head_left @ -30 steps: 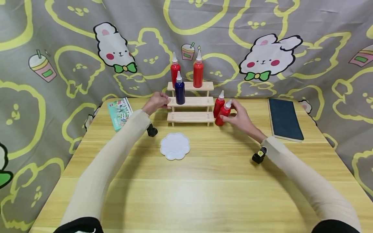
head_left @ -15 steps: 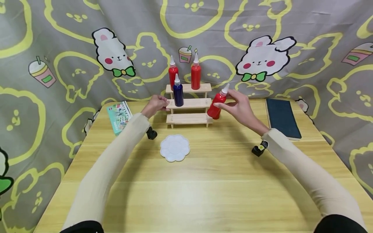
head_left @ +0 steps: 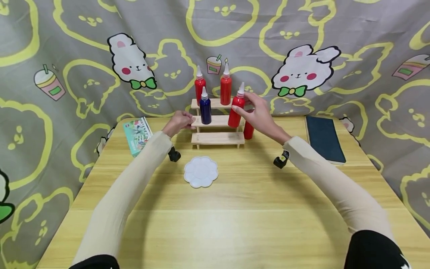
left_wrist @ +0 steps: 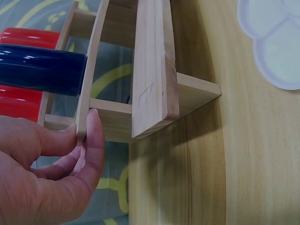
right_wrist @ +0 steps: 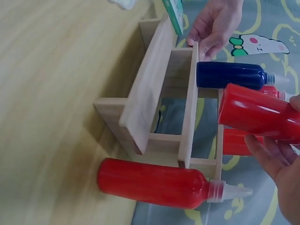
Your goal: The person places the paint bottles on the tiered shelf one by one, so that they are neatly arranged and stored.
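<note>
My right hand [head_left: 258, 112] grips a red squeeze bottle [head_left: 236, 111] by its upper part, held slightly tilted over the right end of the middle step of a wooden tiered stand [head_left: 217, 138]. In the right wrist view, a gap shows between this bottle's base and the step. The left hand [left_wrist: 56, 164] pinches the middle step's left end between thumb and fingers. Near that end stands a dark blue bottle [head_left: 205, 111]. On the top step are a left red bottle [head_left: 199, 87] and a right red bottle [head_left: 226, 89]. Another red bottle [right_wrist: 152, 183] stands on the table beside the stand's right side.
A white flower-shaped palette [head_left: 201, 172] lies on the table in front of the stand. To the left is a green illustrated box [head_left: 137, 135], and a dark blue notebook [head_left: 324, 139] lies at the right. A patterned grey curtain [head_left: 174, 22] hangs behind the table.
The right hand has lifted a red bottle from the table beside the stand and carried it left, up over the middle step. My left hand keeps its hold on the step.
</note>
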Motion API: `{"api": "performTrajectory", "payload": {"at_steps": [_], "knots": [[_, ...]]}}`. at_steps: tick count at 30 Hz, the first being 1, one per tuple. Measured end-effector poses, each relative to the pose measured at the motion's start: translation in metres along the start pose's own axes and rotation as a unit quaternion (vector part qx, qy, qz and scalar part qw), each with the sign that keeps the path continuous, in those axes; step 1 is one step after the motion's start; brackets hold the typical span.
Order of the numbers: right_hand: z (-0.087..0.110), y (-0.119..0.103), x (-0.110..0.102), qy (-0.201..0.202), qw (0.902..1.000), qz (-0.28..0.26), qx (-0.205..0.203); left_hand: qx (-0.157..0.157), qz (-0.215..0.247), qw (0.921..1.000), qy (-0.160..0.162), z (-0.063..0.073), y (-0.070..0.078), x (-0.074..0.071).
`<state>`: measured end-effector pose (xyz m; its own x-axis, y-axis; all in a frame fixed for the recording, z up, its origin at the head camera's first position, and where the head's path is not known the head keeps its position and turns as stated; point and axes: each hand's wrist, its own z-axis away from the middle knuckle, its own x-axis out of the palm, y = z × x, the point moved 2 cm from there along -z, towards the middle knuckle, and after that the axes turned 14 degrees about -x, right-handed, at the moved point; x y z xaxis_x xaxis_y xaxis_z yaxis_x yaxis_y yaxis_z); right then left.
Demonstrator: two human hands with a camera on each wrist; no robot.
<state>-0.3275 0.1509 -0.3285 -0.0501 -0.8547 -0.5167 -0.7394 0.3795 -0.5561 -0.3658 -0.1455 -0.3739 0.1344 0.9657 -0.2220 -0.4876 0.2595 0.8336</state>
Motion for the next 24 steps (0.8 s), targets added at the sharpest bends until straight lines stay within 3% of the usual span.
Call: {"api": "performTrajectory", "payload": {"at_steps": [6,18,24], "knots": [[-0.014,0.004,0.008,-0.002,0.9996,-0.003,0.029,-0.004,0.002,1.0000,-0.008,0.002,-0.003,-0.003],[-0.028,0.017,0.028,0.084,0.9934,-0.024,0.075,0.000,0.003,0.9999,-0.010,0.000,-0.001,-0.006],[-0.024,0.014,0.048,0.031,0.9971,0.002,0.070,-0.001,0.006,0.9998,-0.018,0.002,0.000,-0.005]]}}
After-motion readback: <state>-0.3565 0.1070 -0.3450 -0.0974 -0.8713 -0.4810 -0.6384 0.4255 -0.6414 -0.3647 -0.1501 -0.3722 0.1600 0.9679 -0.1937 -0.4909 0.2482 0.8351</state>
